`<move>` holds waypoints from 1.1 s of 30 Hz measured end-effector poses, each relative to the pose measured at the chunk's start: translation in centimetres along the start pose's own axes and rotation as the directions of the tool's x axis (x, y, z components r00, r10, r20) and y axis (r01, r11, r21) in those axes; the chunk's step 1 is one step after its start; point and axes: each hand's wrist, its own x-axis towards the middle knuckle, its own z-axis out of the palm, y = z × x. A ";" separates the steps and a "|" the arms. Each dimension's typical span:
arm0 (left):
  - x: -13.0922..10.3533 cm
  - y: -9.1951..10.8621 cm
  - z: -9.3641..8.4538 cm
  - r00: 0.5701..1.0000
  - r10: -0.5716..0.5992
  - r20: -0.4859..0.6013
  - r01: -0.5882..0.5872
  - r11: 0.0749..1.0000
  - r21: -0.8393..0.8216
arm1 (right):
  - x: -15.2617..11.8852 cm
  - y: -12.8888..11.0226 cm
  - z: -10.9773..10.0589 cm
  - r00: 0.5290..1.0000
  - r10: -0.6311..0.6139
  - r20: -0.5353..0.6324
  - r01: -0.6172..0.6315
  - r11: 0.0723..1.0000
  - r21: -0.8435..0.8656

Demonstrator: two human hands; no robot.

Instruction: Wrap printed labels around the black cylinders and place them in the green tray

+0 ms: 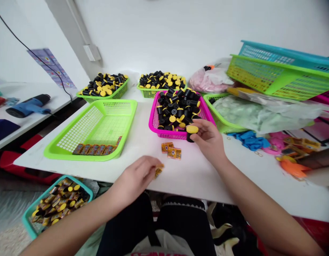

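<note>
My left hand (139,174) pinches a small orange printed label sleeve (159,170) above the front of the white table. In my right hand (208,140) is a short black cylinder with a yellow cap (192,131), held by its side at the front right corner of the magenta basket (164,134). That basket is heaped with more black-and-yellow cylinders (177,106). Between my hands, two flat orange labels (174,153) lie overlapping on the table.
A lime green basket (117,149) at left holds a row of labelled pieces (95,149). Behind stand two green baskets (118,93) of capped cylinders. A teal basket (28,218) sits low left. Stacked baskets (281,73), plastic bags and balloons (251,140) crowd the right; a blue heat gun (31,106) lies far left.
</note>
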 end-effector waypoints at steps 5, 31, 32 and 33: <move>4.6 -1.3 2.5 0.935 -0.349 -0.055 0.271 0.808 -0.524 | -0.9 0.1 0.6 0.993 0.034 0.111 -0.035 0.999 0.000; 4.8 -1.4 6.6 0.941 -0.338 0.020 0.221 0.569 -0.792 | -1.5 -1.7 1.6 0.957 0.135 0.257 -0.142 0.990 0.009; 4.9 -1.2 6.5 0.941 -0.338 0.026 0.209 0.518 -0.829 | -1.6 -1.7 1.6 0.964 0.081 0.255 -0.080 0.997 -0.014; 4.9 -1.0 6.5 0.941 -0.338 0.028 0.197 0.477 -0.857 | -1.8 -1.7 1.7 0.966 0.030 0.257 -0.021 0.999 -0.039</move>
